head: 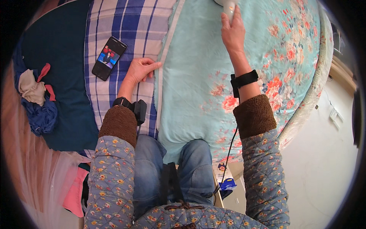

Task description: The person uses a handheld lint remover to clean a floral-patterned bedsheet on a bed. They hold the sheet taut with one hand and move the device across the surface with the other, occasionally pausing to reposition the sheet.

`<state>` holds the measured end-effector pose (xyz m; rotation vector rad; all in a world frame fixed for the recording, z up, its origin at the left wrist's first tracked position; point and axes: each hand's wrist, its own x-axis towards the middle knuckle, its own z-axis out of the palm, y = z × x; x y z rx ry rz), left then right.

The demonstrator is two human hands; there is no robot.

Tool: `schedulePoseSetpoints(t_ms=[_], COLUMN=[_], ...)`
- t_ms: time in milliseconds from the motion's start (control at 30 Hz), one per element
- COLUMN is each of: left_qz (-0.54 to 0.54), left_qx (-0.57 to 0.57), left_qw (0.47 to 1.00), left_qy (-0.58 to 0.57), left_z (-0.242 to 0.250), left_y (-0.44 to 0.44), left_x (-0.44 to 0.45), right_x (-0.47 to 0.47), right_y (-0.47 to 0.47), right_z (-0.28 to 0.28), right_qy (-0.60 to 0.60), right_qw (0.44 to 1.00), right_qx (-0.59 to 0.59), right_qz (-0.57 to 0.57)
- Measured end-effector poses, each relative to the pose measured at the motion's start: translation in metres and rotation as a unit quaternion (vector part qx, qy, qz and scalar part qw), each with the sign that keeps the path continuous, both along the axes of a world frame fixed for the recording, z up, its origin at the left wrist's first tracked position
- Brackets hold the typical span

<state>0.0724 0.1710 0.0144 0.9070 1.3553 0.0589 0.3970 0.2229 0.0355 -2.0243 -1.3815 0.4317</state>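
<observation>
My right hand [235, 35] is closed around the white handle of a handheld appliance [228, 11] at the top of the view. The appliance's head is mostly cut off by the frame edge, so its kind is unclear. Beneath it spreads an aqua floral bed cover [194, 86], edged on its left by a pale strip [165, 57]. My left hand [142, 69] rests at this edge, fingers curled and thumb tip on the strip. Whether it pinches the cloth cannot be told. Left of that hand, a smartphone [109, 58] with a lit screen lies on a blue-and-white plaid cloth [125, 20].
Crumpled beige [32, 87] and blue cloths [43, 118] lie on a dark teal cover [63, 86] at the left. Sheer netting [48, 171] hangs lower left. A black cable [231, 146] runs beside my right arm. An open drawer [224, 174] holds packets below the bed edge.
</observation>
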Motion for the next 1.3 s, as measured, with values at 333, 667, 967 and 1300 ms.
schedulePoseSetpoints(t_ms=[333,667,967,1300], left_qz=[-0.008,0.03,0.039,0.038], left_qx=[0.011,0.015,-0.002,-0.001], left_qw=[1.0,0.999,0.999,0.999], left_qy=[0.009,-0.003,-0.017,-0.012], left_z=[-0.007,-0.014,-0.013,-0.016], left_y=[0.0,0.0,0.0,0.0], left_x=[-0.003,-0.005,-0.004,-0.007], right_x=[-0.03,-0.086,-0.104,-0.091], right_y=[-0.114,-0.253,-0.237,-0.082], right_z=[0.024,0.042,0.024,0.011], right_qy=[-0.005,0.088,0.112,0.17], right_qw=[0.996,0.985,0.985,0.983], right_qx=[0.009,-0.124,-0.092,-0.07], right_qz=[0.083,0.078,0.091,0.025])
